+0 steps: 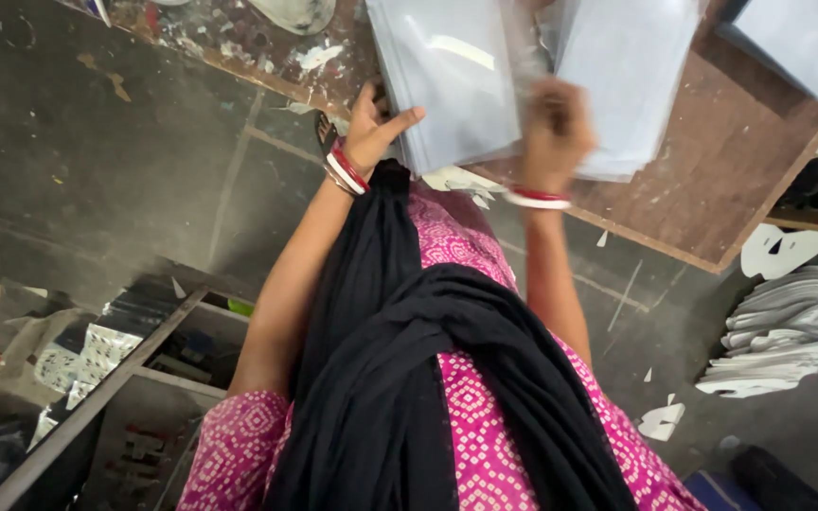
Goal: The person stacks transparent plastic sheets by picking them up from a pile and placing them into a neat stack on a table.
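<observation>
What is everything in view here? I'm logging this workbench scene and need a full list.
sheet stacks: three, pale grey, on the table
table: one, brown, paint-stained, top of view
cut white pieces: one pile, floor at right
metal rack: one, grey, lower left
scarf: one, black, over pink patterned clothing
bangles: red and white, both wrists
left hand: at the left stack's edge
right hand: blurred, between stacks
</observation>
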